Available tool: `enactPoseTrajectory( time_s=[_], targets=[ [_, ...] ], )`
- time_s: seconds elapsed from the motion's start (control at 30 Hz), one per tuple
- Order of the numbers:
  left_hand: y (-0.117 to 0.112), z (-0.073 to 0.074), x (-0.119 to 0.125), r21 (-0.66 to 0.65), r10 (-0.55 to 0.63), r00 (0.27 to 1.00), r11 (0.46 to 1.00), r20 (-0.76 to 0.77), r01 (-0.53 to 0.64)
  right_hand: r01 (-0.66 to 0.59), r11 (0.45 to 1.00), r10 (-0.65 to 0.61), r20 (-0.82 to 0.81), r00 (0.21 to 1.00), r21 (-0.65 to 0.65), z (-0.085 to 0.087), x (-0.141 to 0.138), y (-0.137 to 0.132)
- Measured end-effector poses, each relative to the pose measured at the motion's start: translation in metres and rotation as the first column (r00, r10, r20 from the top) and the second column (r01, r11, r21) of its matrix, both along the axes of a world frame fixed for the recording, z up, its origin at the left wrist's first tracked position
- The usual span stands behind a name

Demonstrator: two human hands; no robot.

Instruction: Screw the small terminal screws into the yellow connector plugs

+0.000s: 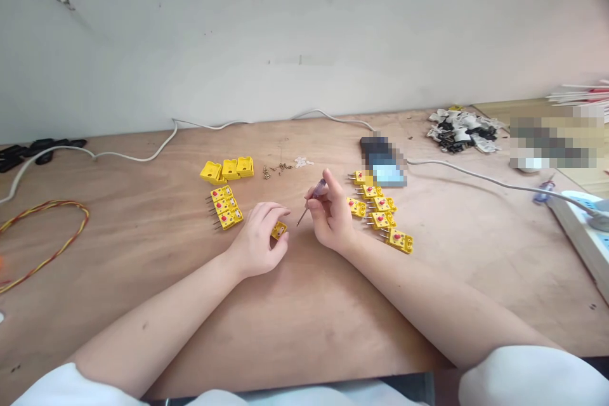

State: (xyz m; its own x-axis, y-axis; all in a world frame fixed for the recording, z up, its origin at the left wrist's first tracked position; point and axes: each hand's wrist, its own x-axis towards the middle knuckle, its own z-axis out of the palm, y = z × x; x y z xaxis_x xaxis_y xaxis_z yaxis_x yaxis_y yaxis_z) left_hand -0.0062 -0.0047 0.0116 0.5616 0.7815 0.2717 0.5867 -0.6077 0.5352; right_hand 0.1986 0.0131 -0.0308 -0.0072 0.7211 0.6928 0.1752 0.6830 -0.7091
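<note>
My left hand [261, 238] curls around a small yellow connector plug [279, 229] on the wooden table, its far side hidden by my fingers. In my right hand [333, 212] is a screwdriver [318, 189] with a clear purple handle, its thin shaft slanting down to the left; the tip is apart from the plug. Left of my left hand stand yellow plugs [226, 207] with red dots and metal pins, lined up together. Several similar yellow plugs [382, 220] lie beyond my right wrist. Behind are yellow covers [230, 169], small brass screws [267, 171] and clear little pieces [302, 162].
A phone [383, 162] lies at the back right, near a pile of white and black parts [461, 131]. White cables [459, 169] cross the table. A power strip [587, 222] and another screwdriver [544, 190] are at right. Red-yellow wire [78, 204] loops at left.
</note>
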Motion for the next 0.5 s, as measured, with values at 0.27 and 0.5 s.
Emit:
enactPoseTrajectory(
  time_s=[0.27, 0.5],
  targets=[
    [0.013, 0.002, -0.006, -0.113, -0.167, 0.986, 0.980, -0.028, 0.163, 0.011, 1.000, -0.011, -0.002, 1.000, -0.018, 0.006, 0.001, -0.002],
    [0.010, 0.000, -0.004, -0.073, -0.193, 0.980, 0.979, -0.039, 0.190, -0.028, 1.000, 0.029, 0.041, 0.999, -0.006, 0.004, -0.003, -0.007]
  ],
)
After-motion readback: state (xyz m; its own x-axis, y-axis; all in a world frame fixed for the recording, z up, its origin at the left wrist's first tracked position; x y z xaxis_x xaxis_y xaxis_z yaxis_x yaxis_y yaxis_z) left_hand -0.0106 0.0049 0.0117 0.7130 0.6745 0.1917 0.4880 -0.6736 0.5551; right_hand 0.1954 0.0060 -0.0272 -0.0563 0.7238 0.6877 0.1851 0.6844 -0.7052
